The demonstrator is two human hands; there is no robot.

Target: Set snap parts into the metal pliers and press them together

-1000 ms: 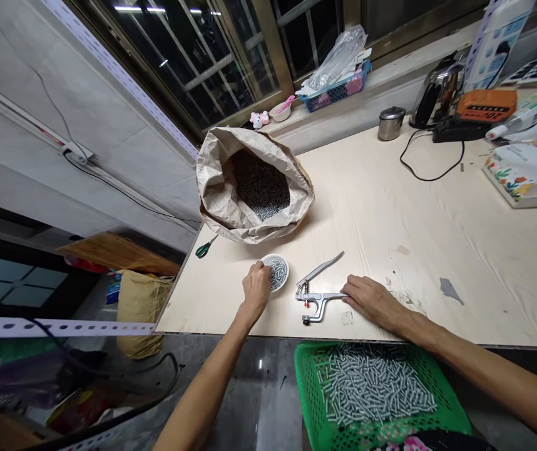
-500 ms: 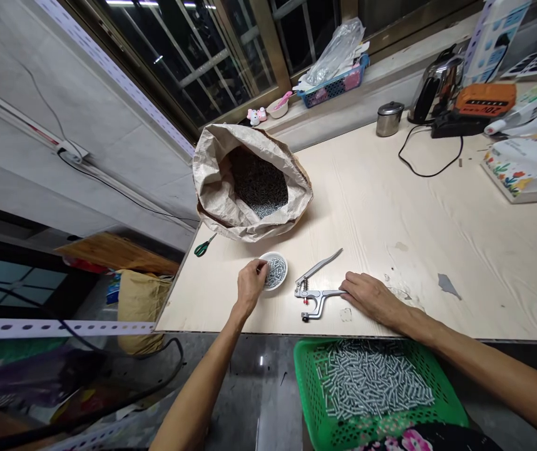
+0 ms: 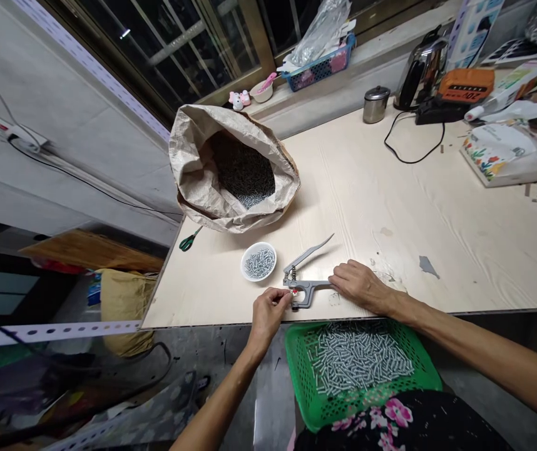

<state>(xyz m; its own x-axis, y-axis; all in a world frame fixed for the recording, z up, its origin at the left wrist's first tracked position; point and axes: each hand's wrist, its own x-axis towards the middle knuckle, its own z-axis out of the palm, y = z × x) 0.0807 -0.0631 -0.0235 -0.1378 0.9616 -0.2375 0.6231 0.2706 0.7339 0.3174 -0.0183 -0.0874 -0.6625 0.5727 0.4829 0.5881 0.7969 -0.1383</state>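
Note:
My right hand (image 3: 358, 287) lies on the table with its fingers closed around the lower handle of the grey snap-fastener pliers (image 3: 306, 292). The upper handle of the pliers points up and away, so their jaws are apart. A small red part shows inside the jaws. My left hand (image 3: 268, 312) pinches thumb and fingers together right at the jaw opening; whatever lies between the fingertips is too small to name. Just beyond that hand, a white bowl (image 3: 243, 268) contains many small silvery metal pieces.
A large paper sack (image 3: 188, 147) of small metal pieces stands behind the bowl. Green-handled scissors (image 3: 187, 242) lie at the left edge. Below the table's front edge, a green basket (image 3: 293, 363) contains metal pieces. A lidded metal canister (image 3: 375, 105) and kettle (image 3: 419, 74) stand at the back.
My left hand has left the bowl and come right and nearer to the pliers' jaws. My right hand still grips the handle. The view has shifted slightly.

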